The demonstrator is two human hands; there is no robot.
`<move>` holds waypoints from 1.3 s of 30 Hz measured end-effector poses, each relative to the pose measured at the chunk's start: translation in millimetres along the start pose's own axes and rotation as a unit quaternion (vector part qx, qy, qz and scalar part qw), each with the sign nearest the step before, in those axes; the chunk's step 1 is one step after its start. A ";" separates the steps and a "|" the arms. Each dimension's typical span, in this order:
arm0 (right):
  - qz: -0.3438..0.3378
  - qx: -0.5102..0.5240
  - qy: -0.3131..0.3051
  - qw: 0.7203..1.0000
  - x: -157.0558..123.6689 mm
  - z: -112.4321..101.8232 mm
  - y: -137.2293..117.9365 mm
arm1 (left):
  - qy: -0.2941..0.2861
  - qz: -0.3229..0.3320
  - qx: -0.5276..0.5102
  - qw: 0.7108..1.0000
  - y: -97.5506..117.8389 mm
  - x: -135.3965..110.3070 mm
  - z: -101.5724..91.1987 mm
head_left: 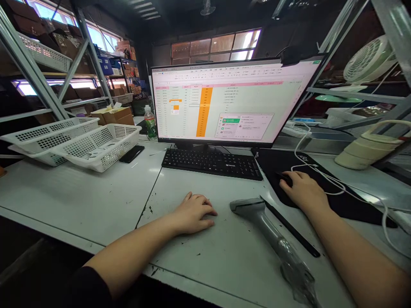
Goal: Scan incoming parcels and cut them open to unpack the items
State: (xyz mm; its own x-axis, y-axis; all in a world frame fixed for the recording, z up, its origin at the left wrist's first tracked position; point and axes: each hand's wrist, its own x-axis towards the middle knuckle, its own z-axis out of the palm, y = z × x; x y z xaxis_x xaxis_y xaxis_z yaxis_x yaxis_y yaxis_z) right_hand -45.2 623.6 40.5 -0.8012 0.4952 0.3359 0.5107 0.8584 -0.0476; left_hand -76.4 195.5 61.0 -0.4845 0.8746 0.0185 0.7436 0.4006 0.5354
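My left hand (193, 212) rests on the white table (96, 201) in front of the black keyboard (212, 162), fingers curled loosely under, holding nothing I can see. My right hand (302, 188) lies over a black mouse (284, 177) on the black mouse pad (346, 205), fingers wrapped on it. Between the hands lies a grey barcode scanner (257, 214) with a black pen (290, 226) beside it. A monitor (224, 102) showing a spreadsheet stands behind the keyboard.
White mesh baskets (96, 145) and a black phone (131, 154) sit at left. A green bottle (150, 122) stands by the monitor. White cables (337, 184) cross the mouse pad. Tape rolls (362, 149), a fan (369, 60) and metal shelving stand at right.
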 end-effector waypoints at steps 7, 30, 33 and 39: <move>0.011 -0.003 -0.007 1.000 0.0 -0.9 -0.8 | 0.004 -0.003 -0.002 1.000 0.4 0.6 0.6; 0.025 -0.005 0.015 1.000 -9.1 -11.4 -8.1 | 0.010 -0.005 0.002 1.000 1.1 0.5 2.4; 0.027 -0.006 0.022 0.999 -9.3 -9.8 -7.4 | 0.005 -0.010 0.002 1.000 3.6 -0.4 0.7; 0.033 -0.008 0.038 0.999 -8.9 -6.7 -5.6 | -0.001 -0.009 0.011 1.000 3.9 -0.6 0.2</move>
State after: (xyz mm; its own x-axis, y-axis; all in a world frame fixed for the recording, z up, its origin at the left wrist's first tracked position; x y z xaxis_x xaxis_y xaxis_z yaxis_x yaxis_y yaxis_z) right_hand -38.8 613.6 44.2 -0.7395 0.5394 0.4029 0.5675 0.8213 -0.0580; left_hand -73.1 196.6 62.9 -0.4970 0.8677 0.0071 0.7447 0.4222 0.5169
